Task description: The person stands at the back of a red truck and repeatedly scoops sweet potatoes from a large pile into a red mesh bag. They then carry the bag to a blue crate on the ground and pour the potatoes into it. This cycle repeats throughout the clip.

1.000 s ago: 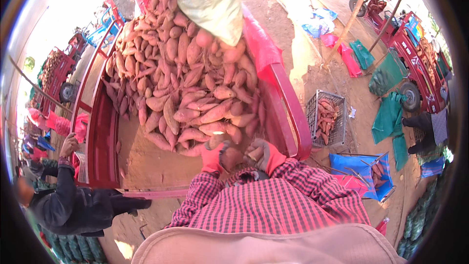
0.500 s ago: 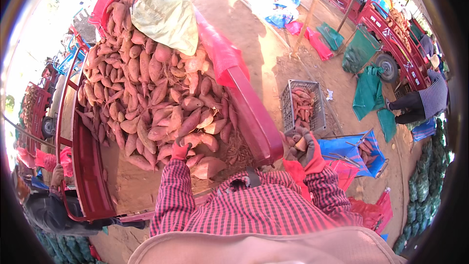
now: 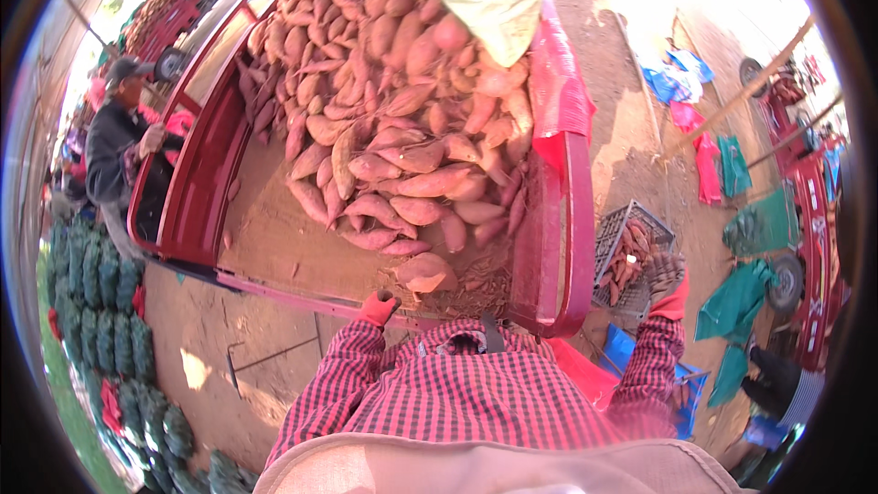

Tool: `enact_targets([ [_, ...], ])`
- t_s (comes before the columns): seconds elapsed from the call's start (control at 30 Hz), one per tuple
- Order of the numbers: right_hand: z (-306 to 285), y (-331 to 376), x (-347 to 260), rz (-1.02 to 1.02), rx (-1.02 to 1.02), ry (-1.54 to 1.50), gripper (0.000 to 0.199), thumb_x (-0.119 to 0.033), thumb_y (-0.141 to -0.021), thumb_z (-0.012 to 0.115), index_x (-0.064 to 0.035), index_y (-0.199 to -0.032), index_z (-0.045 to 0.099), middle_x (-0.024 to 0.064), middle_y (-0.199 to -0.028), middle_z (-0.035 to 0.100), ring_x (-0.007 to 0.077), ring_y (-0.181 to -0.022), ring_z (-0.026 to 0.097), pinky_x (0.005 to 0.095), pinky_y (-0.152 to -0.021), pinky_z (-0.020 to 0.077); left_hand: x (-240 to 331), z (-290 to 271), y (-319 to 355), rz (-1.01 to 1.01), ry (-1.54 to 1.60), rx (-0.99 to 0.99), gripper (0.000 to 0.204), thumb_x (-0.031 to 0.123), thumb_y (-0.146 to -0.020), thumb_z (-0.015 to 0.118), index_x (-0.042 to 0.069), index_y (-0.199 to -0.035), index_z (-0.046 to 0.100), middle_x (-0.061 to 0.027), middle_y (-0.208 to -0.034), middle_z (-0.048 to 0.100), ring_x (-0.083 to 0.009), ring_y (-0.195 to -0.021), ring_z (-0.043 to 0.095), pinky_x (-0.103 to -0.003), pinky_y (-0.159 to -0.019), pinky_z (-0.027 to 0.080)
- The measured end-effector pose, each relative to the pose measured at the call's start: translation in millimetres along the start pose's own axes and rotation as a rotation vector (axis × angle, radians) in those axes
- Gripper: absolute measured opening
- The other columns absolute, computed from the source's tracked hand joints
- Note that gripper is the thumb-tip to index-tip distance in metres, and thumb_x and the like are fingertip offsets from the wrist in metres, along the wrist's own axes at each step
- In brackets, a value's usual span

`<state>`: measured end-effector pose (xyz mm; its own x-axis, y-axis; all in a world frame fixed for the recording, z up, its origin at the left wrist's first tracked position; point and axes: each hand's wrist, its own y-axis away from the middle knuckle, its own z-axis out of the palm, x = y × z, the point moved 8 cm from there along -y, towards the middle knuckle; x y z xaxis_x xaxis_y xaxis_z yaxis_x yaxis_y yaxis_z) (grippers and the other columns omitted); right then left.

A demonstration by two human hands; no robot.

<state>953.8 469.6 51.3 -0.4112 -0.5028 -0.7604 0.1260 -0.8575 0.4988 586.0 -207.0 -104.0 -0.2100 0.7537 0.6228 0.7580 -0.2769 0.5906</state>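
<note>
A big heap of reddish sweet potatoes (image 3: 402, 128) lies in the bed of a red cargo cart (image 3: 567, 247) in front of me. My left hand (image 3: 380, 307), in a red and dark glove, is at the bed's near edge with its fingers curled; whether anything is in them is hidden. Just beyond it lies a thick sweet potato (image 3: 425, 273), apart from the heap. My right hand (image 3: 666, 282), gloved likewise, is over the near right side of a grey plastic crate (image 3: 604, 242), fingers extended and no sweet potato visible in them. Smaller sweet potatoes (image 3: 631, 252) lie in the crate.
A pale sack (image 3: 485, 0) covers the heap's far part. At the left, a person (image 3: 123, 146) stands by the cart's side rail. Stacked green net sacks (image 3: 101, 302) are at lower left. Blue bags (image 3: 681, 393) stand beside my right arm; another red cart (image 3: 809, 220) is at right.
My view has swung left. My left hand has drawn back from the heap to the bed's near edge. My right hand, earlier cupped around sweet potatoes beside the cart, has moved over the crate and opened.
</note>
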Motion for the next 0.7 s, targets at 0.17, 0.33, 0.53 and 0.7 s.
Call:
enact_targets([
  [0.17,204,119,-36,-0.243,-0.439,0.428,0.044,-0.022,-0.104,0.063,0.0012,-0.140,0.054,0.0120,-0.120,0.067,0.0221,-0.102,0.069,0.0319,-0.082,0.0585,-21,28,69,-0.089,0.005,-0.007,0.044,0.036,-0.087,0.072,0.000,-0.111,0.075,-0.0192,-0.104,0.076,-0.0295,-0.100,0.073,-0.041,-0.089,0.056],
  [0.33,330,204,13,-0.781,-0.851,1.185,0.050,-0.022,-0.096,0.070,-0.0038,-0.141,0.054,0.0176,-0.130,0.064,0.0345,-0.115,0.064,0.0425,-0.096,0.0528,-7,47,106,-0.150,0.031,0.012,0.048,0.041,-0.087,0.072,0.004,-0.118,0.073,-0.0217,-0.110,0.075,-0.0350,-0.108,0.071,-0.044,-0.094,0.055],
  [0.53,375,235,59,-1.352,-0.682,1.741,0.062,-0.029,-0.083,0.077,-0.0058,-0.137,0.057,0.0182,-0.147,0.050,0.0438,-0.132,0.048,0.0552,-0.110,0.0403,68,-4,52,0.065,-0.013,0.208,0.045,0.032,-0.090,0.073,0.006,-0.127,0.069,-0.0195,-0.121,0.071,-0.0360,-0.116,0.067,-0.044,-0.099,0.053],
  [0.7,376,233,63,-1.342,-0.637,1.818,0.059,-0.025,-0.080,0.078,-0.0041,-0.132,0.059,0.0176,-0.147,0.048,0.0458,-0.133,0.044,0.0556,-0.111,0.0399,190,-79,-29,0.536,-0.226,0.601,0.037,0.030,-0.092,0.070,0.008,-0.122,0.068,-0.0176,-0.121,0.068,-0.0391,-0.114,0.064,-0.046,-0.098,0.052],
])
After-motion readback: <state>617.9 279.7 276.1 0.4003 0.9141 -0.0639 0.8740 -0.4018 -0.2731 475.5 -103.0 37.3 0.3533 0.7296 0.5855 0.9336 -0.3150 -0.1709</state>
